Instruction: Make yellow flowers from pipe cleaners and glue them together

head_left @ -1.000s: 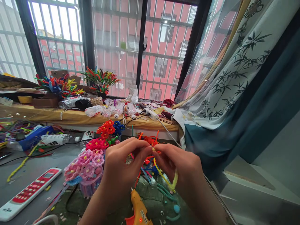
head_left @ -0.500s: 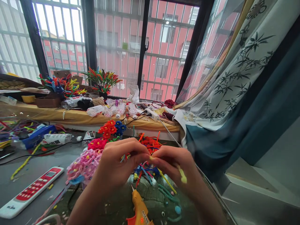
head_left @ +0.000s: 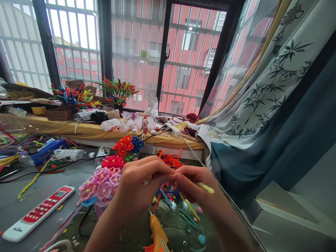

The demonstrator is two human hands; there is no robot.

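Note:
Above the cluttered work mat, my left hand [head_left: 144, 180] and my right hand [head_left: 195, 183] meet fingertip to fingertip, both pinched closed. A short piece of fuzzy yellow pipe cleaner [head_left: 206, 187] sticks out across the back of my right hand. Where the fingertips touch, the pinched part is hidden. Below my hands lies an orange hot glue gun [head_left: 159, 232], its nozzle pointing away from me. Left of my left hand stand pink pipe-cleaner flowers [head_left: 103, 185], with red flowers [head_left: 123, 145] and blue flowers [head_left: 137, 144] behind. Orange-red pipe cleaners [head_left: 170, 159] lie beyond my fingers.
A red and white remote [head_left: 39, 213] lies at left, near a plastic bottle [head_left: 70, 154] and a dark cable. Teal pipe-cleaner pieces [head_left: 191, 222] and a blue pompom [head_left: 201, 239] are on the mat [head_left: 126, 224]. Bottles and a power strip [head_left: 172, 130] crowd the windowsill.
My hands have shifted slightly right and turned, still joined at the fingertips. The yellow end on my right hand now points sideways rather than down. The yellow bit between the fingertips is now covered.

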